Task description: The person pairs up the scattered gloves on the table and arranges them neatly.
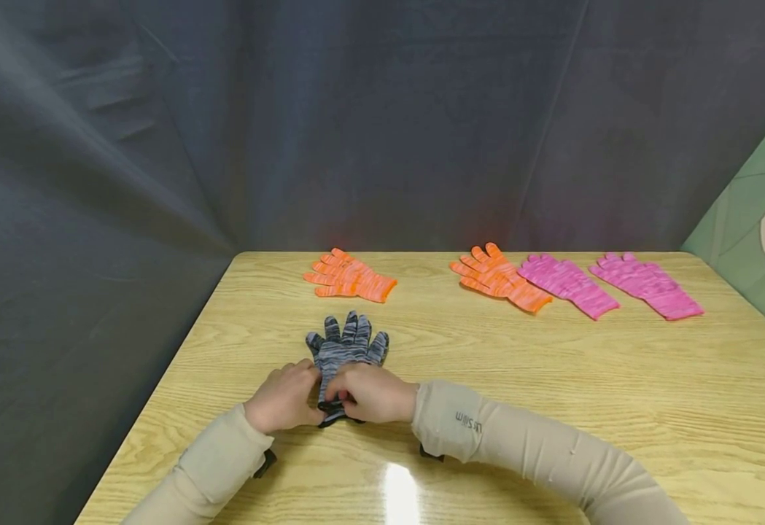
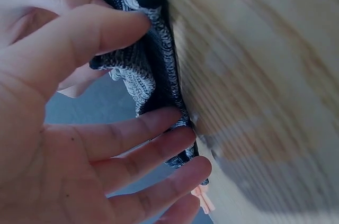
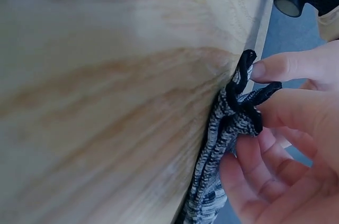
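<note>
A grey-and-black striped knit glove [image 1: 344, 355] lies on the table, its fingers spread toward the far side. My right hand [image 1: 372, 394] pinches its black-trimmed cuff [image 3: 249, 108] between thumb and curled fingers, raising a fold. On the other side of the cuff is my left hand [image 1: 285, 397]. Its thumb [image 2: 119, 29] presses the cuff edge, while the other fingers reach out fairly straight along the glove's side. Folded layers show at the cuff in both wrist views. The right hand covers part of the palm in the head view.
Along the far edge of the table [image 1: 224, 343] lie an orange glove [image 1: 351, 278], a second orange glove [image 1: 503, 281], a pink glove [image 1: 569, 283] overlapping it, and another pink glove [image 1: 647, 286]. A dark curtain [image 1: 382, 131] hangs behind and to the left.
</note>
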`<state>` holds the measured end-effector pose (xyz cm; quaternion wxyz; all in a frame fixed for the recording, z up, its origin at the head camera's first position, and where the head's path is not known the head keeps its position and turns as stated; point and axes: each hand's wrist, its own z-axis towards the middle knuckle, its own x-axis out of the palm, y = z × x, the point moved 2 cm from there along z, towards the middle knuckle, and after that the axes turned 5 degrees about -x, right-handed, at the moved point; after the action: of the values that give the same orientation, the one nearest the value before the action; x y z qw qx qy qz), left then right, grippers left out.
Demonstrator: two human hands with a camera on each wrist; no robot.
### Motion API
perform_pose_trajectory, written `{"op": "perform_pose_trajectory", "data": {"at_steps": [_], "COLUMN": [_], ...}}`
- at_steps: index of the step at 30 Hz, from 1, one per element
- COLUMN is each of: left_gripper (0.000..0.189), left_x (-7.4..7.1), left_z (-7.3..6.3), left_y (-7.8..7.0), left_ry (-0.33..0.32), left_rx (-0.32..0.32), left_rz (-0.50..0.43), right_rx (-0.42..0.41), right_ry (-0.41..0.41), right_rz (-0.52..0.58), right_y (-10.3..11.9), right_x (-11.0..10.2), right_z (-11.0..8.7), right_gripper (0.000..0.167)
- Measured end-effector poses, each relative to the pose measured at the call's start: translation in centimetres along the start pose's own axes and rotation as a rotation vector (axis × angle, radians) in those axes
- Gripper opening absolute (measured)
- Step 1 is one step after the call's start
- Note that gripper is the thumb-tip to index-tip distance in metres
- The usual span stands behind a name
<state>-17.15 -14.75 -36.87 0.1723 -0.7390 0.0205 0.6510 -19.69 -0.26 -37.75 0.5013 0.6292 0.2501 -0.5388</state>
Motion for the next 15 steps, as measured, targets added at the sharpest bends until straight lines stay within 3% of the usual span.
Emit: {"op": "perform_pose_trajectory", "data": {"at_steps": [9, 15], "left_gripper": [0.032, 0.065], "left_x": [-0.2, -1.1], "left_z": [0.1, 0.2], "left_y": [0.0, 1.0], "left_ry": [0.049, 0.182], "left_rx": [-0.013, -0.006], "left_rz": [0.008, -0.157], "right_rx": [-0.039, -0.014], "right_ry": [0.009, 0.06], "right_rz": [-0.004, -0.006], "right_y": [-0.2, -0.2], "right_x": [0.2, 0.3], "right_z": [-0.1, -0.3], "right_gripper": [0.021, 0.022]}}
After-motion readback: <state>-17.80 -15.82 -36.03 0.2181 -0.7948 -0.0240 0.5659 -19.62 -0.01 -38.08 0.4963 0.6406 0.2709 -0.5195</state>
